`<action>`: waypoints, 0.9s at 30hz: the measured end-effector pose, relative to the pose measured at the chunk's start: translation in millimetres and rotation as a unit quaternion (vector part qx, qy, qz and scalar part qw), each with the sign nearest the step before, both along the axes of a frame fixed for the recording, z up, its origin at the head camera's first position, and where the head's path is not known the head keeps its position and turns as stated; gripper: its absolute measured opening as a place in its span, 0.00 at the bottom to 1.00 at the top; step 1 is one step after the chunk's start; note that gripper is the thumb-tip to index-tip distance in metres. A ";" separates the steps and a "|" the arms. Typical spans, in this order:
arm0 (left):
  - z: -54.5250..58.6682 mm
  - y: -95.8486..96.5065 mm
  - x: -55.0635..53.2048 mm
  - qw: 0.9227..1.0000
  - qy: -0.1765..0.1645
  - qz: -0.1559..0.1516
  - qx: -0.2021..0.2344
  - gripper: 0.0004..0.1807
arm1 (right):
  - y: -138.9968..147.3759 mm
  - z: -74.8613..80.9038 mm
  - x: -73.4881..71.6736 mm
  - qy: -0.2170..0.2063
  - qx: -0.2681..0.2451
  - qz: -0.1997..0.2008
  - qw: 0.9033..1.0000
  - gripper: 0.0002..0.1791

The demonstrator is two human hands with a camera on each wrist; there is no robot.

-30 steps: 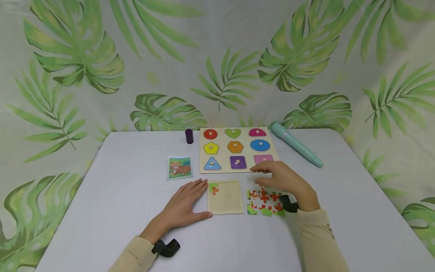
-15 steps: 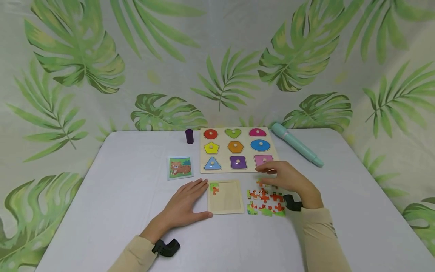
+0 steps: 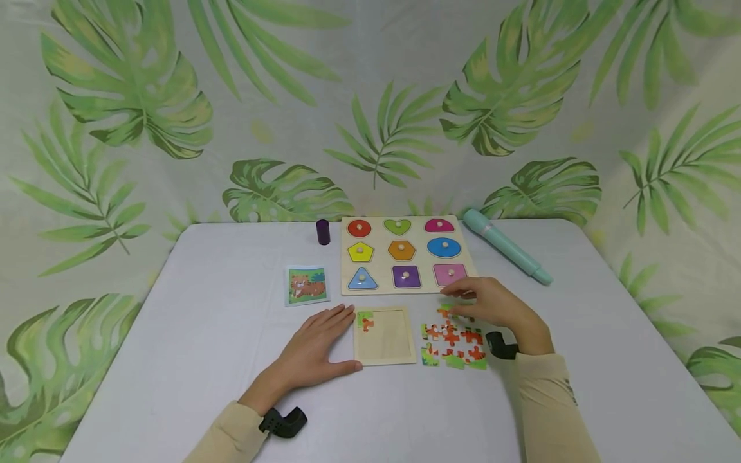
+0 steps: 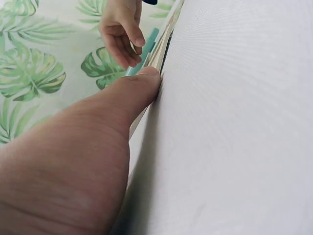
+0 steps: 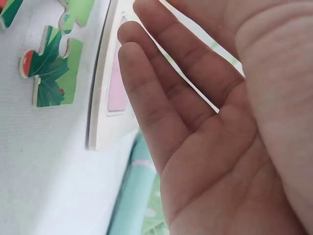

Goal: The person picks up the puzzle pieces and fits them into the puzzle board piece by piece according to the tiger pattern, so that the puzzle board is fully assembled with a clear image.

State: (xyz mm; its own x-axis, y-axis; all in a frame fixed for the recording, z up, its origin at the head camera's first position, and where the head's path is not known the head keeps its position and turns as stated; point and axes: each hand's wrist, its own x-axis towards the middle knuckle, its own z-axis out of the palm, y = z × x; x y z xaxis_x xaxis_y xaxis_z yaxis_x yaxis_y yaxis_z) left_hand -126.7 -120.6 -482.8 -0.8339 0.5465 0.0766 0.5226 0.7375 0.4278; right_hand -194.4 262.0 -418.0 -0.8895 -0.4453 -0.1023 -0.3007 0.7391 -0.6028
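Rests left hand [image 3: 315, 350] flat on table [image 3: 231, 308], with straight fingers at left edge of puzzle tray [image 3: 384, 341] and thumb spread to near left corner. Likely meant to stop sliding; can't tell pressing from light touch. No curl round the rim.

Holds right hand [image 3: 494, 305] over far end of loose pieces [image 3: 450, 335], near close right corner of shape board [image 3: 379, 263], with fingers loosely bent and apart from thumb. Grips nothing visible.

Has puzzle tray between left hand and loose pieces, probably for an easy reach from either side, with green-and-orange corner piece [image 3: 365, 320] lying in far left corner and bare wood elsewhere. Has loose pieces spread picture-side up just right of it, presumably for sorting by colour. Has picture card [image 3: 307, 285] face up beyond left hand, maybe for checking against. Has shape board, purple cylinder [image 3: 323, 232] and teal tube [image 3: 509, 247] farther back, apparently out of the way.

Gets full layout from head view only; loses some far pieces under right hand there. Gets from right wrist view the bare palm, leafy piece [image 5: 51, 73] lying clear of fingers, and thick edge of shape board. Can't make out thumb tip there. Gets from left wrist view thumb low against tray edge and right hand raised off table; no sight of loose pieces or picture card there.
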 end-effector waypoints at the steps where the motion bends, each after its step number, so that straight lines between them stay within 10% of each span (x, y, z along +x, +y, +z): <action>1: 0.4 -0.1 0.4 1.000 0.000 0.000 0.002 0.53 | 0.7 -0.6 -0.2 -0.003 0.002 -0.001 1.000 0.21; 27: 2.0 0.2 -0.4 1.000 -0.003 0.000 0.007 0.53 | 1.3 -9.6 -2.4 -0.029 0.040 -0.013 0.999 0.20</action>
State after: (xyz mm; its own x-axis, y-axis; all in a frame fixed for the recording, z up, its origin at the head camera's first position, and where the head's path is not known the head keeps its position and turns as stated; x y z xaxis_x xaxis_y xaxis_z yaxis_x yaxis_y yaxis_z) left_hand -127.1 -120.5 -480.8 -0.8343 0.5456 0.0788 0.5200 0.7314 0.4411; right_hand -196.9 263.3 -427.6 -0.8928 -0.4097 -0.1874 -0.2468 0.7928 -0.5572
